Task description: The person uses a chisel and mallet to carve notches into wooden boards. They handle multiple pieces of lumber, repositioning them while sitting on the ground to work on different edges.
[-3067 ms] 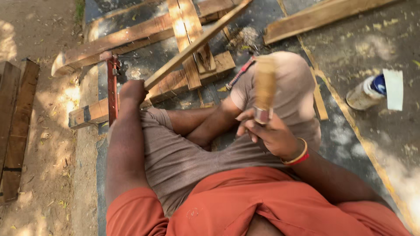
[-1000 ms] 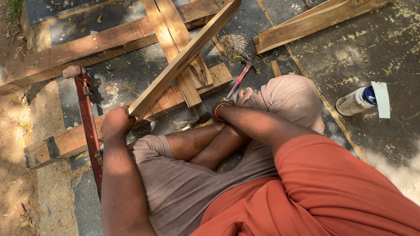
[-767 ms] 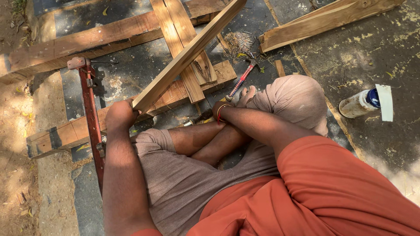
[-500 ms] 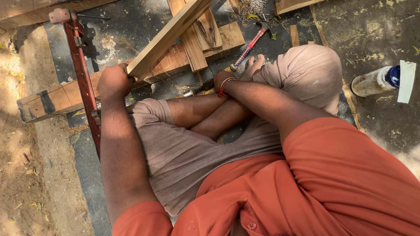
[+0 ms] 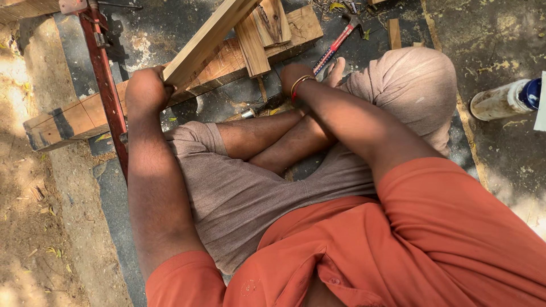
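One container shows in the head view: a pale plastic bottle with a dark blue cap lies on its side on the dark ground at the right edge, well apart from both hands; its wall is smeared and I cannot tell what is inside. Just beside its cap a flat white sheet is cut off by the frame. I see my left hand with fingers curled tight around the lower end of a slanted wooden plank, which rises toward the top of the view over a thicker timber beam. A red bar clamp stands just left of that hand, crossing the beam. My right hand, with a gold and red bangle at the wrist, reaches down by my crossed legs; its fingers are hidden, so I cannot tell their grip. A red-handled hammer lies just beyond it.
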